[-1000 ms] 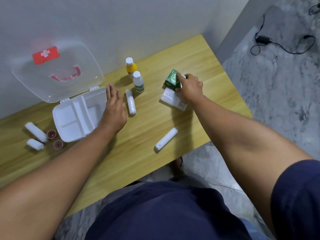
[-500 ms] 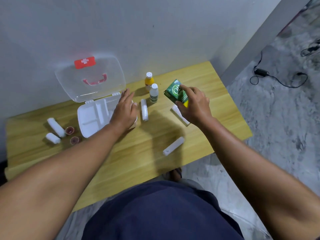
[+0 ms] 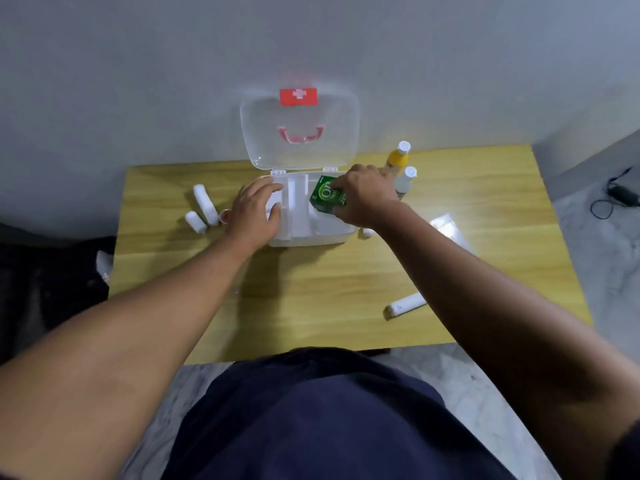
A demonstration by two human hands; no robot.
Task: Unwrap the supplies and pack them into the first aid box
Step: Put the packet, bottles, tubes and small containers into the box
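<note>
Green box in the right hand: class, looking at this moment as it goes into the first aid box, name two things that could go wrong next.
1. The green box is tilted over the right compartment of the first aid box; it may jam on the divider.
2. The right hand is close to two upright bottles; pulling back could topple them.

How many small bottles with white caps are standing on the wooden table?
2. The yellow plastic bottle stands near the wall, right of the open white first aid box; the clear plastic bottle stands just in front of it. Others may hide behind the right hand.
</note>
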